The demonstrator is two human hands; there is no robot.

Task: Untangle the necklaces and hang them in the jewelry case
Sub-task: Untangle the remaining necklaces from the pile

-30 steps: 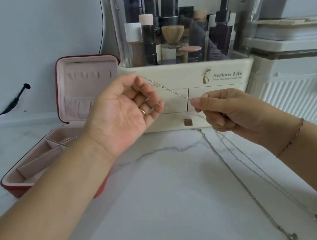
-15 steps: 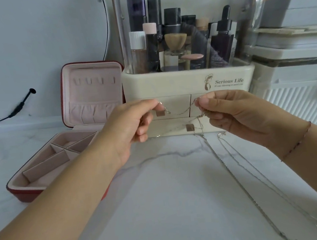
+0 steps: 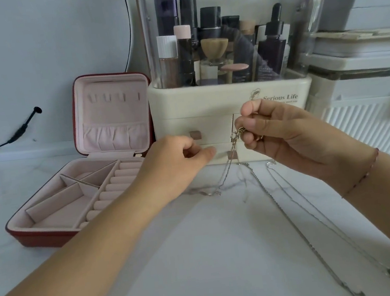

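Right hand (image 3: 282, 135) is raised in front of the makeup organizer (image 3: 208, 102), thumb and fingertips pinched on a small knotted bunch of a thin chain (image 3: 237, 133). From that pinch the chain hangs down and trails onto the marble table (image 3: 191, 270), ending in a loose curl beneath the left hand. Left hand (image 3: 178, 162) hovers just beside it, fingers curled and thumb meeting forefinger; whether a strand lies between them cannot be told. Two more necklaces (image 3: 311, 247) lie stretched out on the table, running from below the right hand toward the lower right corner of the view.

The red case (image 3: 53, 234) stands open at the left, its lid upright, with a row of small hooks (image 3: 108, 98) near the top and a gathered pocket under them.

A chain this fine is likely very light, limp and slippery, and prone to kink or tighten if pulled. The knot probably wants teasing apart with fingertips, and the clasp end looks the best place to hold for hanging. Open table lies between the forearms. The organizer front sits close behind both hands, and the way to the hooks runs left, past the left arm.
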